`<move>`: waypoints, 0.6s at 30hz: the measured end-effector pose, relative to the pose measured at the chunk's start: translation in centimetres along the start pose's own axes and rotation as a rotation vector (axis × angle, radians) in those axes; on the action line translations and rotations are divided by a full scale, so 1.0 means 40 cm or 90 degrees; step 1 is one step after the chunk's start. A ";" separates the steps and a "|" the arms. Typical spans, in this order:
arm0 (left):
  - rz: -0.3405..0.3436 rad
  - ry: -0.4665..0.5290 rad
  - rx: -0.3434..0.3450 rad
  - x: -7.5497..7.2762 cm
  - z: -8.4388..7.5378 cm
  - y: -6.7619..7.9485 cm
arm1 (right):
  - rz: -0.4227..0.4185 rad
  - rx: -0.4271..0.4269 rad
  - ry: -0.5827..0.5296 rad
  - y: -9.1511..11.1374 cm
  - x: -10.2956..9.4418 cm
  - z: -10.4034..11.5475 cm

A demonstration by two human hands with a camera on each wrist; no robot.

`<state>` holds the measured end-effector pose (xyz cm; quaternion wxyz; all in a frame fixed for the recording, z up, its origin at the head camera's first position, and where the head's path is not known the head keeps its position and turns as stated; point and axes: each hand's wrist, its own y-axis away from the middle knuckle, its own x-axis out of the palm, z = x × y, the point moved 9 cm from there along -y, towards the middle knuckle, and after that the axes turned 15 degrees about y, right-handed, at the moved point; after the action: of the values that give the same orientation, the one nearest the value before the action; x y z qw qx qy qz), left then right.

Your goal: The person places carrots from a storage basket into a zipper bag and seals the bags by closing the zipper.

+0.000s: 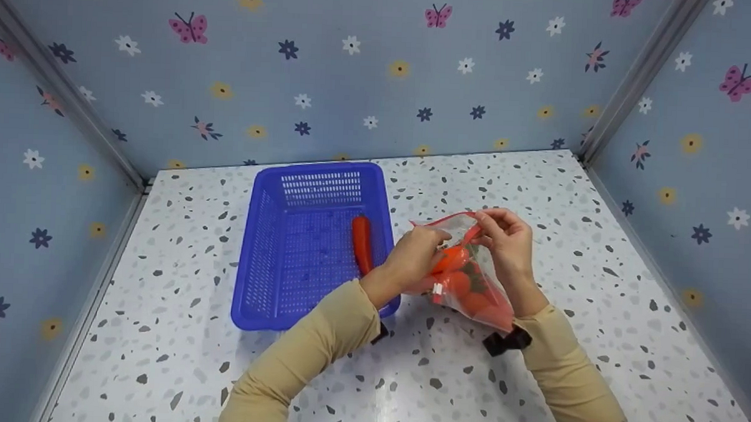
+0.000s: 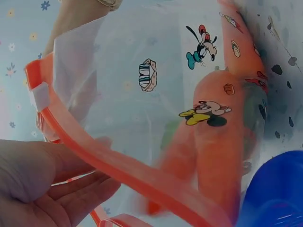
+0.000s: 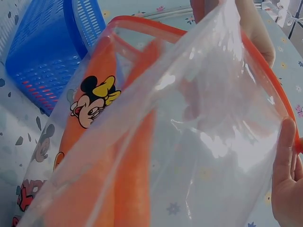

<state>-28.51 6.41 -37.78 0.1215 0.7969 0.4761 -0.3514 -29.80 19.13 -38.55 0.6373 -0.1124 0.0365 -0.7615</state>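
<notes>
A clear zip bag (image 1: 497, 296) with an orange-red zip strip and cartoon prints holds several orange carrots (image 2: 220, 142), with some green showing. My right hand (image 1: 505, 240) pinches the bag's upper edge between thumb and fingers, and the mouth gapes. My left hand (image 1: 414, 259) reaches in at the mouth from the basket side. In the left wrist view its fingers (image 2: 87, 194) lie loosely extended behind the zip strip, gripping nothing I can see. One carrot (image 3: 147, 56) is blurred near the mouth, just off those fingers. Plastic and zip strip partly cover the left fingertips.
A blue plastic basket (image 1: 240, 294) stands left of the bag, beside my left forearm. Inside, against its right wall, lies a long red vegetable (image 1: 362, 245), perhaps a pepper. Flower-patterned panels (image 1: 380, 80) close off the back and sides of the speckled tabletop (image 1: 432, 375).
</notes>
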 end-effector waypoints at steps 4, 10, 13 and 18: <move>-0.042 0.008 0.041 -0.020 -0.002 0.015 | -0.006 0.010 0.003 0.000 0.001 -0.002; -0.105 0.011 0.081 -0.051 0.014 0.045 | -0.003 0.018 0.006 0.001 0.002 -0.004; -0.146 0.008 0.105 -0.068 0.024 0.063 | -0.001 0.022 0.007 0.002 0.002 -0.005; -0.216 0.015 0.129 -0.095 0.050 0.098 | -0.001 0.022 0.007 0.004 0.003 -0.004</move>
<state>-27.23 0.77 -37.19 -0.0261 0.7172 0.5672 -0.4040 -29.71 18.99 -38.71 0.6381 -0.0971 0.0268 -0.7633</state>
